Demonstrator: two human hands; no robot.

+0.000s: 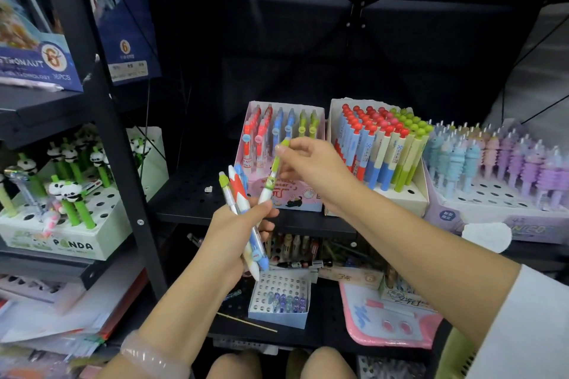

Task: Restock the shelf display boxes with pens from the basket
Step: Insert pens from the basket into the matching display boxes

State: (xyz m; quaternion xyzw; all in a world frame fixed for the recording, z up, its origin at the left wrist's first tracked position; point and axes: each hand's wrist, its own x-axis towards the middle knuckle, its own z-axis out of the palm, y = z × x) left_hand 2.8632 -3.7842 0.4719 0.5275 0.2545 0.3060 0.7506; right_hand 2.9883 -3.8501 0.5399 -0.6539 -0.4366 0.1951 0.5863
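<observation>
Camera: one head-worn wide-angle view.
Looks forward and down from the person's head, close to a black shelf (191, 194) at arm's reach; both forearms enter from the bottom edge, knees at the lower border. Edges bow with lens distortion. No second view.

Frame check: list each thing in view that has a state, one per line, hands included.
left hand: grips a bunch of pens
bunch of pens: held upright, fanned out
right hand: pinches the top of a green pen
green pen: tilted, in front of the pink display box
pink display box: partly filled, front rows empty
white display box: nearly full, a few front holes open
panda box: partly filled
</observation>
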